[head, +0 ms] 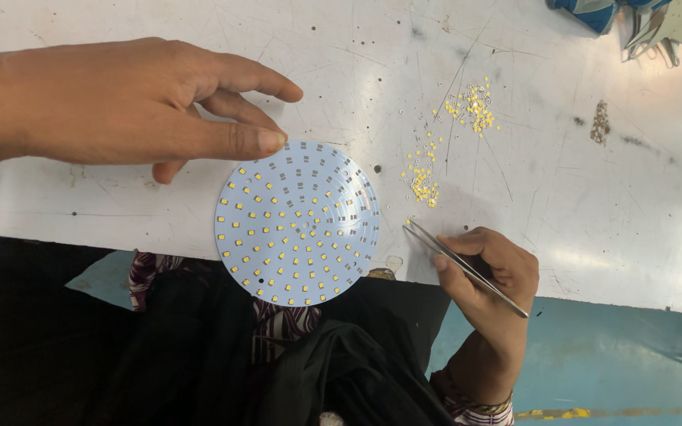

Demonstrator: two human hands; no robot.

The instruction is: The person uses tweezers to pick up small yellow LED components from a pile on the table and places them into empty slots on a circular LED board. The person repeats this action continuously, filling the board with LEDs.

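A round white circuit board (pixel 297 223) with rings of small yellow parts lies at the near edge of the white table (pixel 578 197), partly overhanging it. My left hand (pixel 132 102) hovers at the board's upper left, fingers spread, thumb tip at its rim, holding nothing. My right hand (pixel 492 276) grips metal tweezers (pixel 464 267), whose tips point up-left toward the board's right side and sit just below a scatter of tiny yellow parts (pixel 423 180).
A second heap of yellow parts (pixel 475 106) lies farther back. A small grey pile (pixel 600 122) sits to the right. Blue and green cloth (pixel 633 16) is at the far right corner. Dark clothing (pixel 199 355) and a blue floor (pixel 609 355) show below the table edge.
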